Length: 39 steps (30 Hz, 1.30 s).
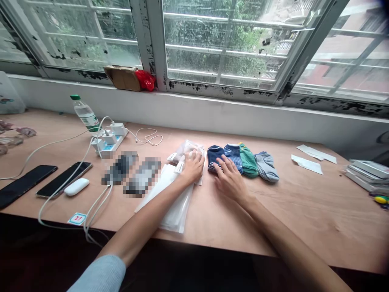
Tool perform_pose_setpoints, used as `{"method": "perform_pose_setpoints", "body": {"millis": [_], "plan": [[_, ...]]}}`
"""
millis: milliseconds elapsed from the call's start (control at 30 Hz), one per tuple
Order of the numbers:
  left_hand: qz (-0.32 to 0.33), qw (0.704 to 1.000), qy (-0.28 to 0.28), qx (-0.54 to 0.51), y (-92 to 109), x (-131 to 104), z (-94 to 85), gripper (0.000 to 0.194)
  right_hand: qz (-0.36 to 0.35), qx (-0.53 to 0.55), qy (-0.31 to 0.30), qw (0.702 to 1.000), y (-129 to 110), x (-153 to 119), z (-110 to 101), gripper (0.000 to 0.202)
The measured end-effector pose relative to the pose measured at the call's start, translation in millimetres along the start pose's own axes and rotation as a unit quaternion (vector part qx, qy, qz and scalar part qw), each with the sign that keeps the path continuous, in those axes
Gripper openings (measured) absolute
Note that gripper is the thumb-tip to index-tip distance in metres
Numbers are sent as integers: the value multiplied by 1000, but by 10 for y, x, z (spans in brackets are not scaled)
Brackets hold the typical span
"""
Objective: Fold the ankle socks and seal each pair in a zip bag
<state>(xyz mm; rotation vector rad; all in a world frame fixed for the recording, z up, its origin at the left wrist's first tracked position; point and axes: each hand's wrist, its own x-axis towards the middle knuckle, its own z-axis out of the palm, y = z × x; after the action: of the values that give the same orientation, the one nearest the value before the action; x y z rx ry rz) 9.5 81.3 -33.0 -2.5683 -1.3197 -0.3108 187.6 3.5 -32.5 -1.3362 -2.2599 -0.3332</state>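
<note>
My left hand (pixel 193 167) rests with its fingers apart on a small clear plastic packet (pixel 187 147) with white labels; what is inside it is hard to make out. Under my left wrist lies a stack of clear plastic bags (pixel 173 215). To the right, my right hand (pixel 230 179) is open, its fingertips over folded navy socks (pixel 215 153). Beside those, in an overlapping row, are blue striped socks (pixel 233 153), green socks (pixel 249 164) and grey socks (pixel 267 167).
Left on the wooden table (pixel 273 227) are a power strip (pixel 117 144) with white cables, a tilted bottle (pixel 85 113), phones (pixel 65 178) and a white case (pixel 76 187). Paper slips (pixel 306 164) and a stack of packs (pixel 367 174) lie right. A cardboard box (pixel 123 78) sits on the windowsill.
</note>
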Motion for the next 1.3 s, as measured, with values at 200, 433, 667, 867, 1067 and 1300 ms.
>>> {"method": "perform_pose_setpoints", "body": {"millis": [200, 433, 667, 867, 1067, 1300], "plan": [[-13, 1000, -1, -3, 37, -8, 63, 46, 16, -39, -52, 998, 202, -7, 131, 50], [-37, 999, 7, -11, 34, 43, 106, 49, 24, -70, -76, 994, 147, 217, 294, 36], [-40, 999, 21, -15, 28, 17, 107, 49, 3, -19, -137, 990, 135, 262, 141, 27], [-49, 998, 42, -29, 40, -1, 70, 47, 27, -2, -137, 990, 97, 269, 138, 34], [-58, 996, 43, -59, 56, -12, 12, 48, 38, -3, -135, 990, 74, 268, 167, 35], [-13, 991, 55, -121, 36, -49, -73, 65, 75, 165, -56, 982, 120, 229, 31, 36]]}}
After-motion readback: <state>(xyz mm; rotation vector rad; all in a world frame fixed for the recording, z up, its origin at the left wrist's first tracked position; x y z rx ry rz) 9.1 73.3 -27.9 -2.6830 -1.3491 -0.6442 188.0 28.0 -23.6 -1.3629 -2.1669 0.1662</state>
